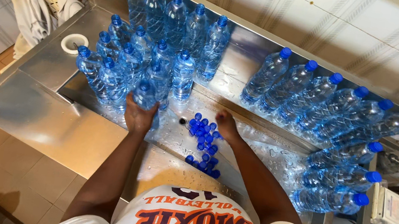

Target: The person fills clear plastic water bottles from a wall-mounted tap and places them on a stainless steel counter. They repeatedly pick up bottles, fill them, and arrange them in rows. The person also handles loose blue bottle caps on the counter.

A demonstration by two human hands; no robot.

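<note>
While a clear water bottle [146, 96] is gripped around its body by the left hand [138, 114], the right hand [226, 125] is held loosely curled over the heap of loose blue caps [204, 141]; whether a cap is pinched in its fingers cannot be told. Every place below is given relative to that heap, which lies on the wet steel worktop [50, 121]. The gripped bottle stands just to the left of the heap, at the near edge of a crowded group of upright bottles [133, 60] whose tops look blue, though it cannot be judged how firmly each is closed. Beyond the heap and to its right, a long row of capped bottles [317, 100] is leaned against the back wall, and further right more capped bottles [339, 180] are laid on their sides. Far to the left of the heap, a white ring-shaped object [74, 43] and a pale cloth [35, 11] are seen. Judged from this, much of the capping appears done, while many caps remain unused and the bottle in hand appears not yet finished.
</note>
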